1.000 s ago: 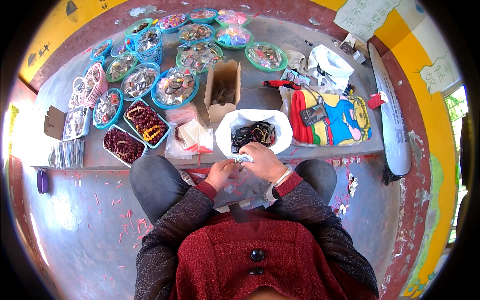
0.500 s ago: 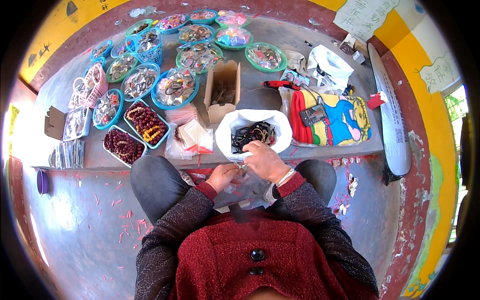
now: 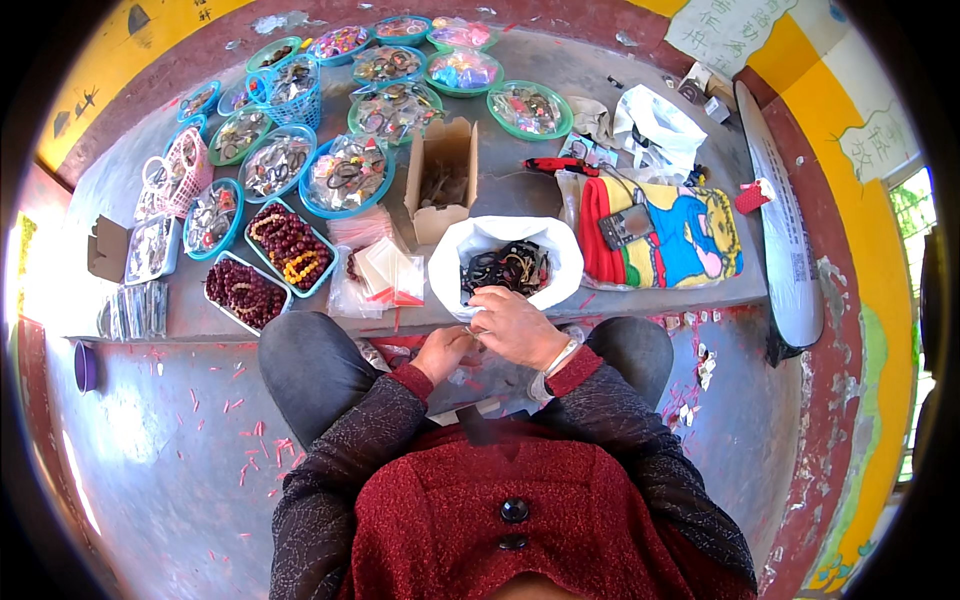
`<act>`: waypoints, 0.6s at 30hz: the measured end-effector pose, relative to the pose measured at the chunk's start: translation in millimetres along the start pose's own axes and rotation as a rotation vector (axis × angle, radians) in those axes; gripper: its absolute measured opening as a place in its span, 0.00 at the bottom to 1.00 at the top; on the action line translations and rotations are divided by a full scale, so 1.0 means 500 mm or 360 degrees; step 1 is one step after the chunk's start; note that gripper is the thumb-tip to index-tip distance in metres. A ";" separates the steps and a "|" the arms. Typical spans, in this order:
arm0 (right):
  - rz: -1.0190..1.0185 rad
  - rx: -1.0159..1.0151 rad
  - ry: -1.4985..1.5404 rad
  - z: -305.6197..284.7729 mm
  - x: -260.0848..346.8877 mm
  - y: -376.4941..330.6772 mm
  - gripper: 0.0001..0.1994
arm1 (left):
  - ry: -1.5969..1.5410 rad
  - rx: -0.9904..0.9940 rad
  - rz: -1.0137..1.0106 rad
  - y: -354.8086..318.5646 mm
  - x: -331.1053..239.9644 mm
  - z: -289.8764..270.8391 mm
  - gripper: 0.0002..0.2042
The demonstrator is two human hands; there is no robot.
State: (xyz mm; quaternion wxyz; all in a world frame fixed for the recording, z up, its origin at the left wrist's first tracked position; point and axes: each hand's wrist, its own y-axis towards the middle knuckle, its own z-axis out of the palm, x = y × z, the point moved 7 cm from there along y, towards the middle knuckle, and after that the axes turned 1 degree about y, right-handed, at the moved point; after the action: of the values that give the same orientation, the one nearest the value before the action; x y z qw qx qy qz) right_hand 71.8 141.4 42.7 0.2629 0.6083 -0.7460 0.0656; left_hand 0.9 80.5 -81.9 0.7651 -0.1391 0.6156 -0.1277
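My left hand (image 3: 443,352) and my right hand (image 3: 515,326) meet over my lap, just at the front edge of the low grey ledge (image 3: 600,290). Their fingers pinch a small clear plastic packet (image 3: 470,345) between them; what is in it is too small to tell. Right beyond my right hand stands an open white bag (image 3: 505,240) filled with dark bracelets (image 3: 505,268). A stack of empty clear packets with red strips (image 3: 385,275) lies left of the bag.
A brown cardboard box (image 3: 443,180) stands behind the bag. Several blue and green trays of beads and trinkets (image 3: 290,245) fill the left and back of the ledge. A colourful cloth bag (image 3: 665,230) lies on the right. Red scraps (image 3: 250,440) litter the floor.
My right hand has drawn back from the white bag's rim toward my lap, and both hands have closed in on the small packet.
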 end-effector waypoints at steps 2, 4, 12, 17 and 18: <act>-0.0014 0.0003 0.0018 0.007 -0.002 -0.001 0.06 | -0.0019 -0.0005 0.0002 -0.002 -0.004 0.003 0.14; -0.0021 0.0002 0.0022 0.013 -0.003 -0.003 0.05 | -0.0045 0.0017 0.0000 -0.005 -0.009 0.006 0.14; -0.0009 0.0086 0.0099 0.018 -0.003 -0.007 0.06 | -0.0070 0.0142 -0.0005 -0.003 -0.008 0.009 0.15; 0.0016 0.0272 0.0102 0.053 -0.031 -0.023 0.08 | -0.0161 0.0111 -0.0047 -0.007 -0.016 0.013 0.17; 0.0025 0.0307 0.0143 0.055 -0.031 -0.024 0.08 | -0.0151 0.0129 -0.0031 -0.008 -0.019 0.013 0.17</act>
State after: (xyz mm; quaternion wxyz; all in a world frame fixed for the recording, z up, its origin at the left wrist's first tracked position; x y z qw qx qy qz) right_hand 76.4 140.5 9.5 0.2357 0.6214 -0.7284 0.1665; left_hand 5.3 80.8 -70.5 0.7971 -0.1199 0.5717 -0.1534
